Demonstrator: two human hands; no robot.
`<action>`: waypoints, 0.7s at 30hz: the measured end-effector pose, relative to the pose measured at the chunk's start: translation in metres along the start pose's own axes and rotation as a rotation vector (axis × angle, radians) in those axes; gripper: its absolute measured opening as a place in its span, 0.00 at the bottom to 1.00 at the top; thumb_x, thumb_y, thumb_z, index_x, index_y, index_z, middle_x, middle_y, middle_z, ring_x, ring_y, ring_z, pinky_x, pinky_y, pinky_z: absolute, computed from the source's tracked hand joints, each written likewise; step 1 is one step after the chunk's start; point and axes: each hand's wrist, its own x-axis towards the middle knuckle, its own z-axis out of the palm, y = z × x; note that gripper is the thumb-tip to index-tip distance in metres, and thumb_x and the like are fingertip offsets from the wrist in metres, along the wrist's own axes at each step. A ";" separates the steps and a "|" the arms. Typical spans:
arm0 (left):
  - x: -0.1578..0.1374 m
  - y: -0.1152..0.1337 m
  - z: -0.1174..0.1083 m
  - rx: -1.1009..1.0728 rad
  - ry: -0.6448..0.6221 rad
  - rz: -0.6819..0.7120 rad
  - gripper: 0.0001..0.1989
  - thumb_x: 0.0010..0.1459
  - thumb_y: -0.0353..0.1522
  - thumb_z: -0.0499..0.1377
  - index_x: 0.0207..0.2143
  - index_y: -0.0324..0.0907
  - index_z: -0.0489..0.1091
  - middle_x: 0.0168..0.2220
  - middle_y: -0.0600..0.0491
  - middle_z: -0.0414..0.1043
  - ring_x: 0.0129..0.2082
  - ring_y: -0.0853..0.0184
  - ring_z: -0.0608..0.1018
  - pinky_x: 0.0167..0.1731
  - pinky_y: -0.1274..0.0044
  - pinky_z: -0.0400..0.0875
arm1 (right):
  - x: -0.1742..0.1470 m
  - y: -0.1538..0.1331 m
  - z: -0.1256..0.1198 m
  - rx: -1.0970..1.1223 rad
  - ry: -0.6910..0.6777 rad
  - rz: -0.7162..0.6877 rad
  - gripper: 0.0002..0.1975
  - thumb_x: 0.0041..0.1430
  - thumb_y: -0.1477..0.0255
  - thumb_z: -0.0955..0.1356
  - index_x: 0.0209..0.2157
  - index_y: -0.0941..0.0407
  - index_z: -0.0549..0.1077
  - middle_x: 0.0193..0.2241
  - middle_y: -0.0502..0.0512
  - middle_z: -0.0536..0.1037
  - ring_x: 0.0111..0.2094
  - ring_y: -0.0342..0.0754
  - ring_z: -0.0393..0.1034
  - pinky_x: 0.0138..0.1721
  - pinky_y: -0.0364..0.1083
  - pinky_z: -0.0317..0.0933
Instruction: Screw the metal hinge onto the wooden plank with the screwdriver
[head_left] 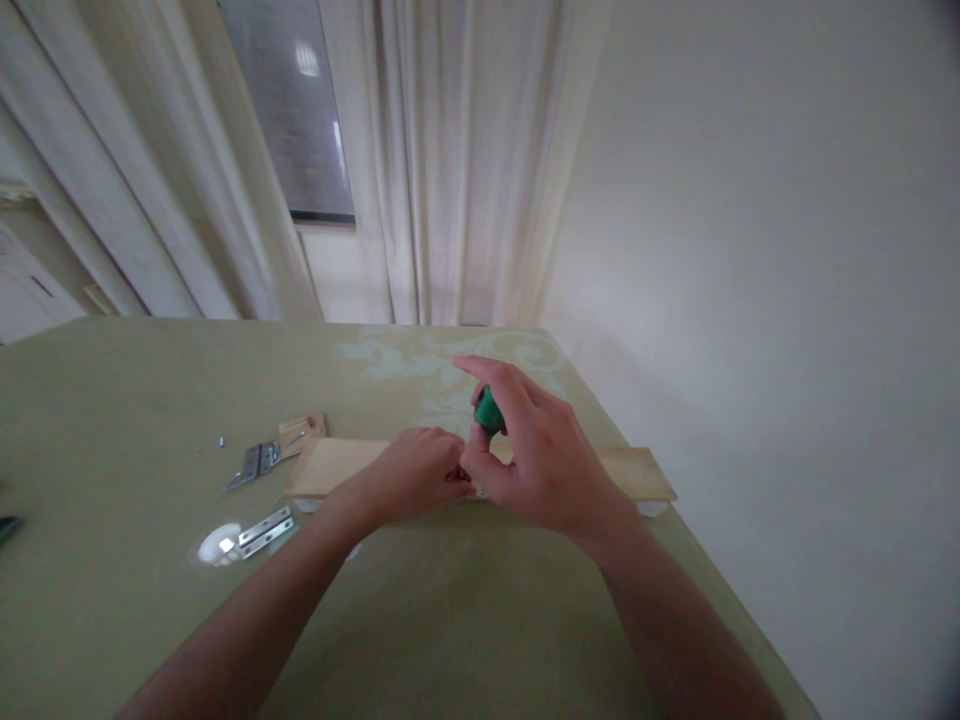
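Observation:
A long pale wooden board (637,472) lies across the green table (135,400), its right end past the table's edge. My right hand (540,455) is closed around a green-handled tool (487,410), held upright over the board's middle. My left hand (420,470) rests on the board right beside it, fingers curled at the tool's lower end, pinching something small that I cannot make out. The tool's tip is hidden by both hands.
Left of the board lie a metal hinge (255,463), a small wooden block (304,432) and a tiny screw (222,440). Another hinge (264,532) lies by a white disc (217,545). Curtains and a white wall stand behind.

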 end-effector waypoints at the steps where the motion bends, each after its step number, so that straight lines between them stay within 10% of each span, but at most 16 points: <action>1: -0.001 0.003 -0.006 0.025 0.000 -0.009 0.08 0.64 0.36 0.64 0.34 0.42 0.80 0.36 0.46 0.84 0.37 0.57 0.82 0.36 0.72 0.68 | -0.001 -0.001 -0.002 0.000 0.026 -0.012 0.31 0.61 0.77 0.65 0.66 0.54 0.63 0.46 0.56 0.77 0.43 0.50 0.74 0.48 0.50 0.70; 6: -0.014 -0.013 -0.052 0.076 -0.005 -0.147 0.08 0.63 0.35 0.63 0.34 0.46 0.83 0.35 0.50 0.84 0.36 0.60 0.82 0.37 0.74 0.68 | -0.005 -0.004 -0.017 -0.053 0.220 -0.018 0.29 0.61 0.77 0.66 0.63 0.49 0.64 0.43 0.52 0.78 0.37 0.49 0.75 0.45 0.50 0.73; 12: -0.061 -0.110 -0.097 0.135 0.085 -0.521 0.09 0.56 0.37 0.63 0.35 0.44 0.81 0.36 0.49 0.85 0.37 0.57 0.83 0.37 0.72 0.70 | -0.007 -0.003 -0.026 -0.115 0.314 0.005 0.28 0.60 0.76 0.67 0.61 0.48 0.65 0.41 0.52 0.79 0.36 0.50 0.77 0.43 0.51 0.75; 21: -0.111 -0.188 -0.075 -0.047 -0.162 -0.786 0.04 0.47 0.31 0.64 0.26 0.39 0.77 0.21 0.55 0.78 0.29 0.59 0.82 0.32 0.75 0.72 | -0.005 0.001 -0.022 -0.131 0.275 0.035 0.27 0.59 0.77 0.67 0.60 0.51 0.67 0.40 0.51 0.78 0.36 0.48 0.76 0.44 0.49 0.73</action>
